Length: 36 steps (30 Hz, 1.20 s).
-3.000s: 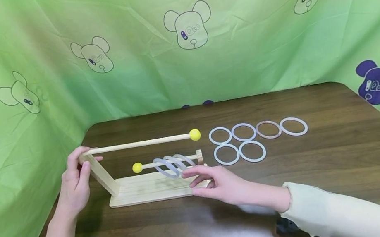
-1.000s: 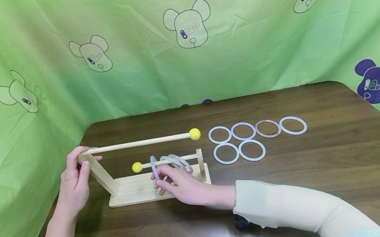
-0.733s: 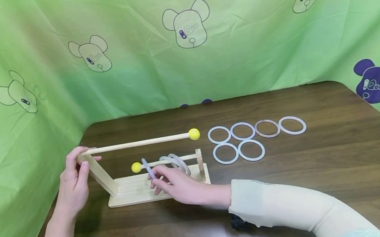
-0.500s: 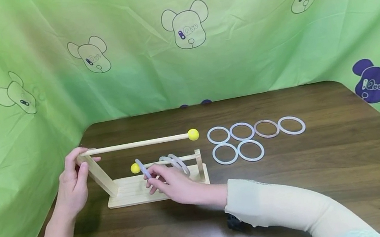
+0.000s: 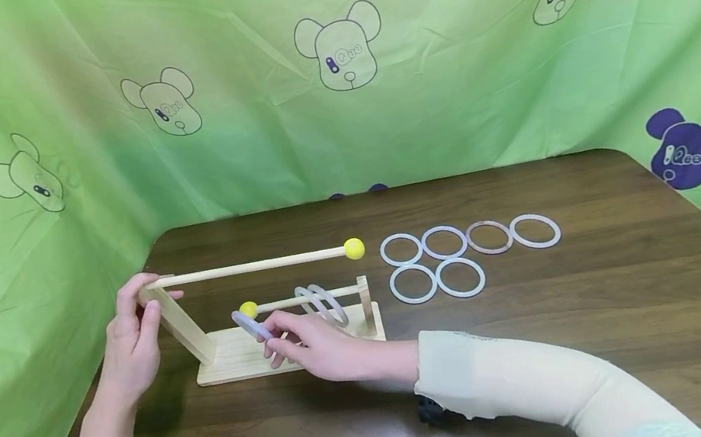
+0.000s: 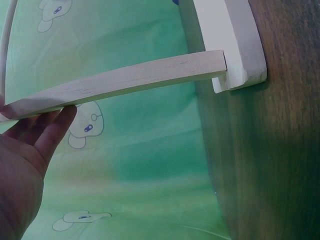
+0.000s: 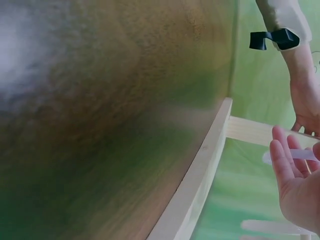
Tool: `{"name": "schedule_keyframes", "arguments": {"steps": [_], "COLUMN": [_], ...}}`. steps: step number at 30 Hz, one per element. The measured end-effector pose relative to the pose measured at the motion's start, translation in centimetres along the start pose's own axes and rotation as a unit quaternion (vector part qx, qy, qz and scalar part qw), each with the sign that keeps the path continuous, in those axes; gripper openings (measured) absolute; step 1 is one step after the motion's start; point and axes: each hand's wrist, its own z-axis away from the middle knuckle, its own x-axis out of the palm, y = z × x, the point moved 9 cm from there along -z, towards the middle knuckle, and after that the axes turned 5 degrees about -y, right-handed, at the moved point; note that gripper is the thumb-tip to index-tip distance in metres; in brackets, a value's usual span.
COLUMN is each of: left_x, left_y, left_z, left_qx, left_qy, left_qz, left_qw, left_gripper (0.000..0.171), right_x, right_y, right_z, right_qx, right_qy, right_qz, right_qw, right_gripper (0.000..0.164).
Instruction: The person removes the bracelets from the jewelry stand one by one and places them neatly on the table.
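A wooden stand (image 5: 235, 360) has a tall left post (image 5: 184, 327) with an upper rod (image 5: 254, 266), and a short right post with a lower rod (image 5: 281, 303). Each rod ends in a yellow ball. My left hand (image 5: 131, 344) grips the top of the tall post, fingers behind and thumb in front; the left wrist view shows fingertips against the post (image 6: 125, 79). My right hand (image 5: 316, 344) pinches a pale translucent ring (image 5: 248, 324) between thumb and fingers, tilted beside the lower rod's ball (image 5: 248, 310). Whether the ball passes through it I cannot tell. Other rings (image 5: 337, 307) hang on the lower rod.
Several loose rings (image 5: 413, 284) lie flat in two rows on the brown wooden table (image 5: 548, 317), right of the stand. One of them is reddish (image 5: 489, 237). A green printed curtain (image 5: 254, 142) encloses the table's back and sides.
My right hand has taken hold of one ring and drawn it left along the lower rod to the ball end, tilting it. The left hand keeps its grip on the post.
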Motion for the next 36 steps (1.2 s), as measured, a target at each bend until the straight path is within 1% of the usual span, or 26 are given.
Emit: {"name": "schedule_keyframes", "arguments": {"steps": [5, 11, 16, 22, 26, 31, 36], "left_x": [0.0, -0.1, -0.1, -0.1, 0.0, 0.0, 0.0], "left_y": [0.0, -0.2, -0.3, -0.3, -0.3, -0.2, -0.2], "left_z": [0.0, 0.1, 0.2, 0.1, 0.1, 0.0, 0.0], "left_qx": [-0.002, -0.009, -0.008, -0.003, -0.001, -0.003, -0.004], "left_qy": [0.001, 0.007, 0.006, 0.006, 0.006, 0.005, 0.004], "left_qz": [-0.003, 0.011, 0.013, 0.02, 0.02, 0.017, 0.017], "left_qw": [1.0, 0.9999, 0.9999, 0.9998, 0.9998, 0.9998, 0.9998], "left_gripper": [0.036, 0.035, 0.035, 0.036, 0.036, 0.035, 0.035], "right_x": [-0.4, -1.3, -2.3, -4.0, -5.4, -7.3, -9.1], "right_y": [-0.6, -1.7, -2.2, -2.5, -2.5, -2.2, -1.5], "right_z": [0.9, 2.5, 4.1, 6.2, 7.6, 9.3, 10.8], "right_qx": [-0.012, -0.04, -0.04, -0.054, -0.062, -0.06, -0.047], "right_qy": [-0.018, -0.032, -0.035, -0.017, -0.004, 0.018, 0.038], "right_qz": [0.0, 0.008, 0.017, 0.047, 0.047, 0.054, 0.074], "right_qw": [1.0, 0.999, 0.998, 0.997, 0.997, 0.997, 0.995], "right_gripper": [0.01, 0.011, 0.014, 0.012, 0.011, 0.011, 0.012]}}
